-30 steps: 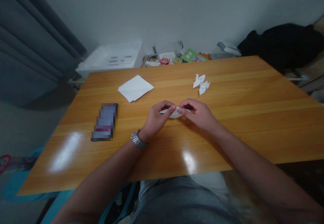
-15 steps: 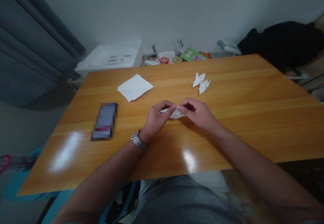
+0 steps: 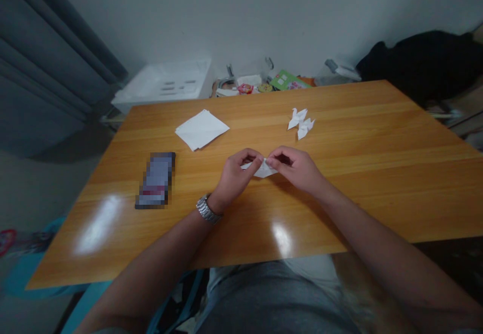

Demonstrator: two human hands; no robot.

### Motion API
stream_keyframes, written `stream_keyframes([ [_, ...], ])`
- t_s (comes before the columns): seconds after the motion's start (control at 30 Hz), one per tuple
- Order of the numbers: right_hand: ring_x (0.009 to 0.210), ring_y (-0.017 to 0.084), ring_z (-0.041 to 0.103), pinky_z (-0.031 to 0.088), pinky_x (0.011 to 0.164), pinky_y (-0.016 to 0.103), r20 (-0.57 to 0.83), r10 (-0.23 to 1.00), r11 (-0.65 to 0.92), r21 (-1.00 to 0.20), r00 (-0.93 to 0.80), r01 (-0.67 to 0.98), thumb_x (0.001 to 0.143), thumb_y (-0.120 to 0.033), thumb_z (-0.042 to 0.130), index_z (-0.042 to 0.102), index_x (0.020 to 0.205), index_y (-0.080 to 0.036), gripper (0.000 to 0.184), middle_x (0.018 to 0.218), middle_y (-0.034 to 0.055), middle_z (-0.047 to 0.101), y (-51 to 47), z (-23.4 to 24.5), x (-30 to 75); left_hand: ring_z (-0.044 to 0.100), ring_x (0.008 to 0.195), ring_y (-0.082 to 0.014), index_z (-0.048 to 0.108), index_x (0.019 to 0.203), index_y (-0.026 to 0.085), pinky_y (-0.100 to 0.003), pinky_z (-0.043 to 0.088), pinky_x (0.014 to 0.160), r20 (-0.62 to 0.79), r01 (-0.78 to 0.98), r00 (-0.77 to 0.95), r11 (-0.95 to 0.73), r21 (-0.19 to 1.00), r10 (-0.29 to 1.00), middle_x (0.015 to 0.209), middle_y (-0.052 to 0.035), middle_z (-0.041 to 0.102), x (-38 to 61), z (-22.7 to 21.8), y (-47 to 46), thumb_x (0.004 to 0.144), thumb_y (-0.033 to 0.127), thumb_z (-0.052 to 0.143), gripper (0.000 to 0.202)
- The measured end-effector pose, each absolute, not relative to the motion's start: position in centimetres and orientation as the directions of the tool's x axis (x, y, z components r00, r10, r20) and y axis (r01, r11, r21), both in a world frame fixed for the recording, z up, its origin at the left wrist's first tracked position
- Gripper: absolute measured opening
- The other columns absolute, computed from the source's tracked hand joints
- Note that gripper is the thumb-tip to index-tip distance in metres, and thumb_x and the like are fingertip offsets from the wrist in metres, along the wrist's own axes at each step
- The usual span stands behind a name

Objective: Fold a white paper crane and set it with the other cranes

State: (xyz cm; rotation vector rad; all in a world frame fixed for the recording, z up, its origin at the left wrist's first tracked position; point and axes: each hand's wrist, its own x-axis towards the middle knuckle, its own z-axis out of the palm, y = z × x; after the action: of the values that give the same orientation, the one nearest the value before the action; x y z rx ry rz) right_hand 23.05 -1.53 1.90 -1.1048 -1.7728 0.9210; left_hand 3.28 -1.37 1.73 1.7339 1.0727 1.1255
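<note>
A small folded white paper piece [image 3: 264, 170] lies at the middle of the wooden table [image 3: 377, 183]. My left hand [image 3: 234, 178], with a metal watch on its wrist, pinches the paper's left side. From the right, my right hand [image 3: 296, 169] pinches the same piece with fingers curled. Both hands rest low on the tabletop, fingertips almost touching. Most of the paper is hidden under my fingers.
Two finished white paper cranes [image 3: 301, 123] sit further back to the right. A stack of white square sheets [image 3: 201, 129] lies at the back left, a phone [image 3: 156, 180] nearer on the left. Behind the table are a white box [image 3: 166, 86], clutter [image 3: 260, 83] and dark clothing [image 3: 418, 62].
Almost nothing: both hands stay pinched on the paper piece, with only slight finger shifts.
</note>
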Motion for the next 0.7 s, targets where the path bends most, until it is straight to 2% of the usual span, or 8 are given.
stream_keyframes([
  [0.17,0.079,0.018,0.064,0.048,0.075,0.031,0.29,0.911,0.387,-0.846,-0.293,0.366,0.093,-0.039,0.065,0.069,0.088,-0.02,0.02,0.084,0.003,0.071,-1.41,1.61,23.25,0.067,0.078,-0.0135,0.07,0.09,0.015,-0.023,0.052,0.072,0.28,0.264,0.309,-0.365,0.893,0.909,0.085,-0.004,0.073,2.85,1.52,-1.11,0.093,0.034,0.066,0.019],
  [0.3,0.079,0.018,0.064,0.048,0.075,0.03,0.282,0.905,0.392,-0.845,-0.318,0.364,0.092,-0.037,0.065,0.069,0.089,-0.02,0.018,0.086,0.0028,0.071,-1.34,1.64,23.26,0.066,0.077,-0.013,0.069,0.089,0.016,-0.023,0.05,0.071,0.322,0.306,0.277,-0.401,0.863,0.905,0.085,-0.0032,0.072,2.89,1.65,-1.19,0.094,0.031,0.065,0.017],
  [0.43,0.082,0.019,0.066,0.05,0.076,0.032,0.245,0.922,0.343,-0.877,-0.301,0.337,0.092,-0.041,0.066,0.07,0.095,-0.02,0.021,0.091,0.004,0.072,-1.31,1.6,23.37,0.064,0.074,-0.0127,0.068,0.088,0.016,-0.023,0.049,0.068,0.337,0.32,0.228,-0.397,0.86,0.913,0.082,-0.0027,0.072,2.8,2.04,-1.09,0.095,0.031,0.063,0.018],
  [0.57,0.082,0.021,0.068,0.052,0.075,0.032,0.206,0.941,0.27,-0.935,-0.268,0.23,0.088,-0.046,0.07,0.07,0.096,-0.02,0.027,0.092,0.005,0.074,-1.11,1.29,23.59,0.064,0.074,-0.0138,0.068,0.087,0.015,-0.024,0.05,0.068,0.322,0.299,0.163,-0.358,0.884,0.932,0.083,-0.0035,0.072,2.54,2.18,-0.73,0.094,0.035,0.064,0.022],
  [0.7,0.079,0.02,0.068,0.052,0.073,0.032,0.2,0.954,0.25,-0.942,-0.222,0.224,0.087,-0.046,0.071,0.071,0.095,-0.02,0.027,0.09,0.0045,0.074,-0.86,1.08,23.83,0.066,0.078,-0.0149,0.069,0.09,0.015,-0.025,0.051,0.071,0.293,0.232,0.191,-0.333,0.914,0.937,0.087,-0.0047,0.073,2.47,1.75,-0.54,0.094,0.04,0.065,0.025],
])
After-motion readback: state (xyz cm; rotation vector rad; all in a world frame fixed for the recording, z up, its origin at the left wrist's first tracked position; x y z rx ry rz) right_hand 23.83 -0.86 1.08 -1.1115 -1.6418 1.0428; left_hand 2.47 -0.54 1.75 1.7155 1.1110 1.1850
